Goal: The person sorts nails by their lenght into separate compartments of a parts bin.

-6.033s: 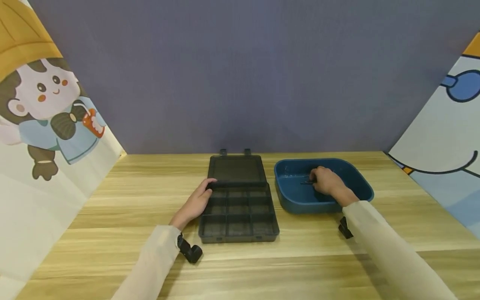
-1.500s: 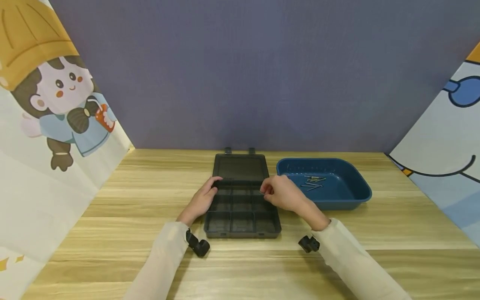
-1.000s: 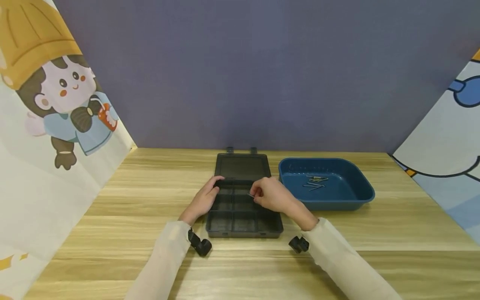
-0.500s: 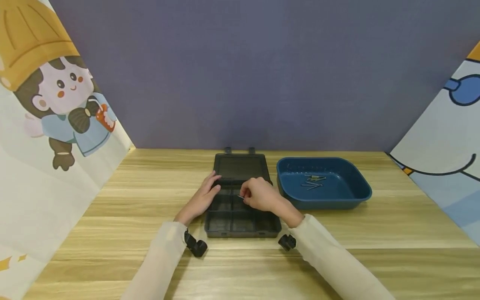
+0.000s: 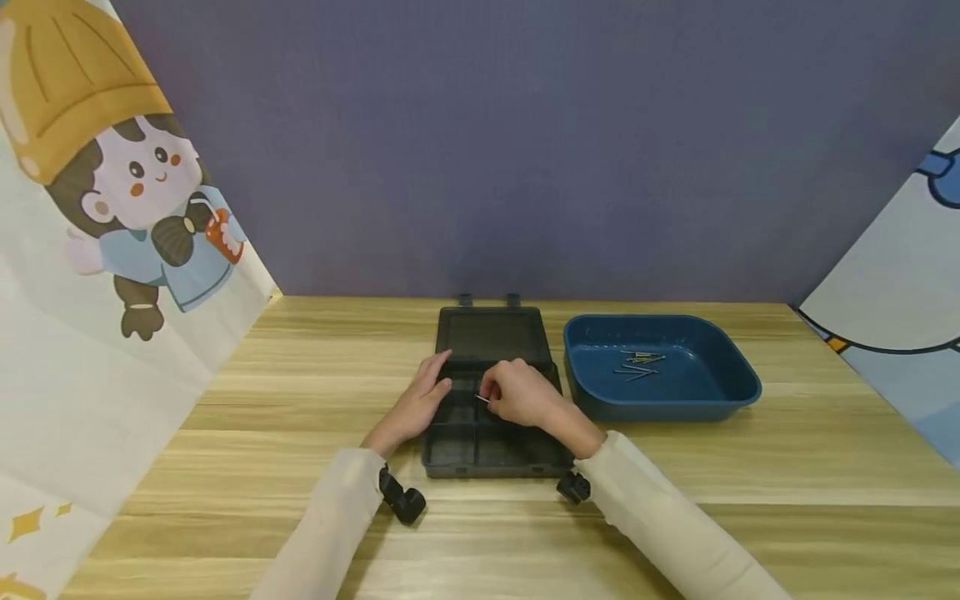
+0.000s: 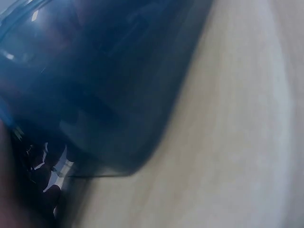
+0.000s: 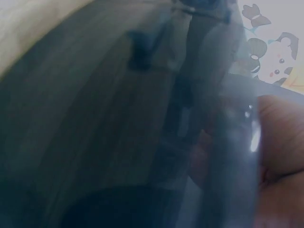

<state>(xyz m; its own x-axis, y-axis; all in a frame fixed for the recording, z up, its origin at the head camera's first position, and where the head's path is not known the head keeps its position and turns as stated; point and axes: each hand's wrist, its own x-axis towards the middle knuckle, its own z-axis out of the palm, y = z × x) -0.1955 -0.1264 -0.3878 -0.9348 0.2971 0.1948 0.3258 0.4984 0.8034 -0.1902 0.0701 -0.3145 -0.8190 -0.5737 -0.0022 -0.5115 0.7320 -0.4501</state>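
Observation:
A dark, see-through compartment box (image 5: 450, 450) lies on the table with its lid (image 5: 491, 333) folded back. My left hand (image 5: 412, 407) rests along the box's left side, fingers fairly straight near the lid hinge. Over the back compartments, my right hand (image 5: 521, 393) pinches a thin silver nail (image 5: 482, 398) between thumb and fingertips. Its palm hides the right-hand compartments. In the right wrist view the box wall (image 7: 104, 118) fills most of the picture, with part of the right hand (image 7: 285, 128) at the edge. Only blurred dark plastic (image 6: 109, 95) shows in the left wrist view.
To the right of the box stands a blue tub (image 5: 663, 410). Several thin silver and brass-coloured nails (image 5: 641, 367) lie loose inside it. Behind the wooden table (image 5: 480, 533) rises a grey-blue panel (image 5: 487, 150), and printed cartoon sheets flank both sides.
My right hand was in the blue tub; it has moved left to the box with a nail pinched. My left hand has stayed at the box's left edge, its fingers shifting slightly.

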